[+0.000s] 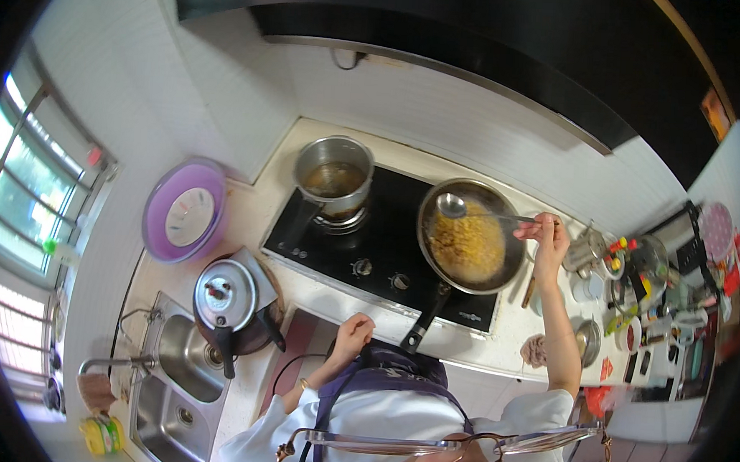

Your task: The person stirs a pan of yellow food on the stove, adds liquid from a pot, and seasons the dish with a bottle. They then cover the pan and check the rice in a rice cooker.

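A metal ladle [451, 206] is in my right hand [548, 239], which grips the end of its handle. The ladle's bowl hangs above the far side of a frying pan [515, 264]. Inside the pan lies yellow and brown crumbled food [470, 242], apparently in some liquid. The pan sits on the right side of a black glass gas hob [379, 231], its black handle [427, 322] pointing toward me. In front of my apron [394, 373], my left hand [355, 337] is loosely curled, with nothing visible in it.
A lidless pot [359, 190] with brownish liquid occupies the left burner. Left of the hob are a purple basin [157, 220], a pressure cooker [232, 286] and a double sink [196, 372]. Dishes and a crumpled cloth [534, 350] crowd the right counter; a range hood [441, 65] hangs above.
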Tool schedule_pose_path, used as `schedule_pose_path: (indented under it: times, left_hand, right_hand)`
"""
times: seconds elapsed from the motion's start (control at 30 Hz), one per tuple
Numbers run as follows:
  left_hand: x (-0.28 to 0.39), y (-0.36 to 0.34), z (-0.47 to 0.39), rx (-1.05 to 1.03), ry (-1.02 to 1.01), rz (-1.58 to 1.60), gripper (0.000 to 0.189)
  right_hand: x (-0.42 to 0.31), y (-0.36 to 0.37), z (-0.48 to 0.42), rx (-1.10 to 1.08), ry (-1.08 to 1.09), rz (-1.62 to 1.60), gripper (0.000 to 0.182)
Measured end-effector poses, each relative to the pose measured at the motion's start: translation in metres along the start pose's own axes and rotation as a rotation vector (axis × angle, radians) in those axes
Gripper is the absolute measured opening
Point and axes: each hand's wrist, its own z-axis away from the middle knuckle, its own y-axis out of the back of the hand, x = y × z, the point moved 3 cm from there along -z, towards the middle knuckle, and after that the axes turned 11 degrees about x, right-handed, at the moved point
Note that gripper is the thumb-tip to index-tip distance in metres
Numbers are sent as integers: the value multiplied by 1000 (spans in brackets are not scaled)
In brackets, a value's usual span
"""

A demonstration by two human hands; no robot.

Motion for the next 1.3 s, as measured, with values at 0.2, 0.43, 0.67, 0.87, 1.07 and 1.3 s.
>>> schedule_pose_path:
  times: [0.2, 0.43, 0.67, 0.87, 1.07, 1.3]
  left_hand:
    - [13, 20, 6, 61, -65, 52, 14]
    - [18, 63, 17, 178, -19, 115, 13]
    - [1, 90, 16, 225, -3, 161, 12]
    - [-1, 96, 13, 227, 17, 180, 13]
    - [1, 100, 12, 217, 4, 182, 12]
    - [3, 98, 15, 203, -12, 181, 13]
  right_hand:
    - [22, -155, 13, -235, -62, -194, 23]
    - [90, -280, 26, -406, -33, -59, 22]
    - [110, -328, 36, -463, -13, 37, 24]
    - [111, -340, 34, -483, 55, 171, 24]
    - [111, -338, 37, -457, 24, 199, 26]
    - [122, -326, 38, -391, -117, 51, 25]
